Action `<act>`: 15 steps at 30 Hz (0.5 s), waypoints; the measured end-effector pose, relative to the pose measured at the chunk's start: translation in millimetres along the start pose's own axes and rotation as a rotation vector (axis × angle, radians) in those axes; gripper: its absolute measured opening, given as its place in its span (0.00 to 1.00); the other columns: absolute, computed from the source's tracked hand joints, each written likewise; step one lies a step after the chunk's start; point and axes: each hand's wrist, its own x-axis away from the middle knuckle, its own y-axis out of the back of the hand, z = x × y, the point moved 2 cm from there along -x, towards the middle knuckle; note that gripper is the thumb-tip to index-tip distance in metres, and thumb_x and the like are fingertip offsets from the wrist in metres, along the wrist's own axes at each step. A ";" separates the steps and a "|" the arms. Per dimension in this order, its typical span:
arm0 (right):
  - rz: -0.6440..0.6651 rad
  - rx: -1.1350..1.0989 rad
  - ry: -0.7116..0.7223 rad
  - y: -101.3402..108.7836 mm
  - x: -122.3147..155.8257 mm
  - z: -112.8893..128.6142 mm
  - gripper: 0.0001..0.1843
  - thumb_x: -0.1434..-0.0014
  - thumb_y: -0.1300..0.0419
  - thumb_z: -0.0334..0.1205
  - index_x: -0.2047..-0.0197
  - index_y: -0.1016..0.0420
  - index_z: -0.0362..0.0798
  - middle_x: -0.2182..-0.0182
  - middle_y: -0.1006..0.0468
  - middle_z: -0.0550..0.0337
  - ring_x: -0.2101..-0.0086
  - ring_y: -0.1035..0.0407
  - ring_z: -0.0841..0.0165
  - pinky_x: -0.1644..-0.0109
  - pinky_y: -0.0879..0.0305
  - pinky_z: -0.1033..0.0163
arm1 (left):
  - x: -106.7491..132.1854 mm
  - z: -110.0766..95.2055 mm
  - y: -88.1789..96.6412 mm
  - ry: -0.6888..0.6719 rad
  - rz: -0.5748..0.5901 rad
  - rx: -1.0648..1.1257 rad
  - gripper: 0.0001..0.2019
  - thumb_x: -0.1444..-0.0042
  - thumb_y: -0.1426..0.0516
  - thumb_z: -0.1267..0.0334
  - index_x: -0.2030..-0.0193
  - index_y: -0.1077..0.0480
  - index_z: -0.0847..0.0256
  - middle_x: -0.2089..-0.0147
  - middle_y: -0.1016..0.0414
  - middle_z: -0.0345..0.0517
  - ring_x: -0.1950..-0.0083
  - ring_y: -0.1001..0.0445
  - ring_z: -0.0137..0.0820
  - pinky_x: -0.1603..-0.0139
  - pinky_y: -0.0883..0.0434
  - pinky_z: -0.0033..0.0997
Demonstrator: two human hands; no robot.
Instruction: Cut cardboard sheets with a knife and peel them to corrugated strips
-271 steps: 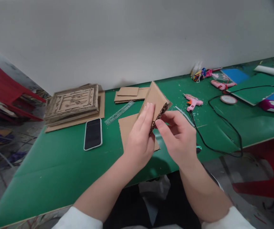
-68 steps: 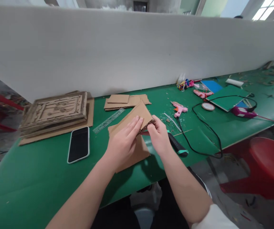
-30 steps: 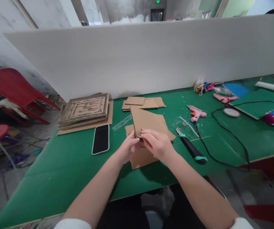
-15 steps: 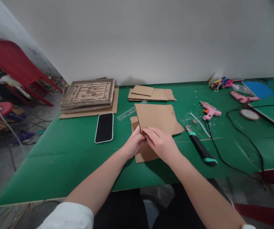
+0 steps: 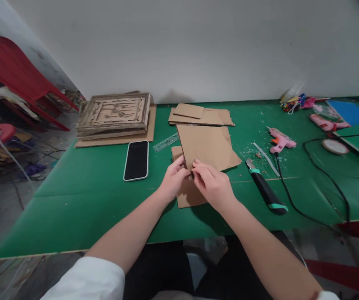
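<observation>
Both hands are at the near edge of a piece of cardboard (image 5: 206, 143), which is tilted up above the table. My left hand (image 5: 173, 178) grips its near left corner, fingers closed on the edge. My right hand (image 5: 213, 183) pinches the near edge just beside, thumb and fingertips together. Beneath lies another cardboard sheet (image 5: 189, 196), partly covered by the raised piece and my hands. A clear ruler (image 5: 166, 142) lies behind to the left, its far end hidden by the cardboard.
A phone (image 5: 136, 161) lies left of my hands. Behind it is a stack of decorated cardboard panels (image 5: 113, 114); more cardboard pieces (image 5: 210, 117) lie by the wall. To the right are a utility knife (image 5: 265, 188), a glue stick (image 5: 266, 159), a pink glue gun (image 5: 281, 141) and tape (image 5: 335, 146).
My right hand's fingers have shifted slightly along the near edge of the cardboard, away from my left hand. The whole view has tilted a little; the cardboard stays held.
</observation>
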 end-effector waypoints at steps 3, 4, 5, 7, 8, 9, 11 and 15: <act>0.002 -0.007 -0.008 -0.6 -0.3 -1.0 0.07 0.43 0.48 0.29 0.64 0.29 0.44 0.62 0.22 0.54 0.59 0.28 0.70 0.57 0.30 0.68 | 0.1 -1.8 -1.5 -0.031 -0.044 -0.002 0.24 0.59 0.47 0.73 0.52 0.33 0.60 0.61 0.28 0.43 0.69 0.36 0.23 0.74 0.40 0.21; 0.006 -0.006 -0.011 -1.0 -0.3 -1.2 0.07 0.43 0.48 0.29 0.64 0.29 0.44 0.62 0.22 0.54 0.59 0.28 0.70 0.57 0.30 0.68 | 0.3 -2.4 -2.2 -0.036 -0.061 -0.007 0.25 0.59 0.47 0.73 0.50 0.34 0.60 0.60 0.28 0.43 0.70 0.36 0.23 0.74 0.40 0.20; 0.011 -0.005 -0.014 -1.3 -0.3 -1.4 0.07 0.43 0.48 0.29 0.64 0.29 0.44 0.62 0.22 0.53 0.59 0.28 0.70 0.57 0.30 0.67 | 0.6 -2.9 -2.8 -0.038 -0.077 -0.017 0.26 0.59 0.47 0.73 0.48 0.35 0.60 0.61 0.28 0.43 0.71 0.36 0.23 0.74 0.40 0.20; 0.025 0.000 -0.020 -2.2 -0.2 -1.6 0.07 0.43 0.48 0.29 0.64 0.29 0.43 0.62 0.22 0.53 0.59 0.28 0.69 0.57 0.30 0.67 | 1.1 -3.5 -3.5 -0.034 -0.104 -0.048 0.28 0.57 0.48 0.73 0.46 0.37 0.60 0.65 0.27 0.41 0.74 0.37 0.22 0.75 0.40 0.21; 0.035 0.003 -0.022 -2.7 0.0 -1.7 0.07 0.43 0.48 0.30 0.64 0.29 0.43 0.62 0.22 0.53 0.59 0.28 0.69 0.57 0.29 0.67 | 1.4 -3.5 -3.4 -0.031 -0.115 -0.067 0.28 0.57 0.48 0.73 0.44 0.38 0.60 0.68 0.28 0.40 0.75 0.38 0.21 0.75 0.40 0.21; 0.047 0.006 -0.022 -3.3 0.2 -1.9 0.07 0.43 0.49 0.30 0.65 0.29 0.43 0.61 0.22 0.52 0.59 0.28 0.68 0.58 0.29 0.67 | 1.5 -3.2 -3.0 -0.028 -0.127 -0.089 0.28 0.56 0.48 0.73 0.44 0.39 0.60 0.71 0.29 0.39 0.77 0.39 0.21 0.75 0.40 0.21; 0.072 0.014 -0.021 -4.6 0.9 -2.2 0.08 0.43 0.49 0.30 0.65 0.29 0.43 0.61 0.22 0.52 0.59 0.28 0.68 0.58 0.29 0.66 | 1.4 -2.0 -0.9 -0.030 -0.152 -0.127 0.29 0.54 0.49 0.74 0.42 0.41 0.61 0.77 0.31 0.36 0.79 0.41 0.21 0.76 0.40 0.22; 0.100 0.029 -0.019 -7.3 2.8 -3.3 0.08 0.42 0.50 0.30 0.65 0.30 0.43 0.61 0.22 0.51 0.59 0.28 0.67 0.59 0.29 0.66 | -1.0 0.9 3.5 -0.041 -0.141 -0.145 0.33 0.51 0.49 0.73 0.36 0.51 0.60 0.81 0.35 0.33 0.81 0.39 0.22 0.76 0.38 0.23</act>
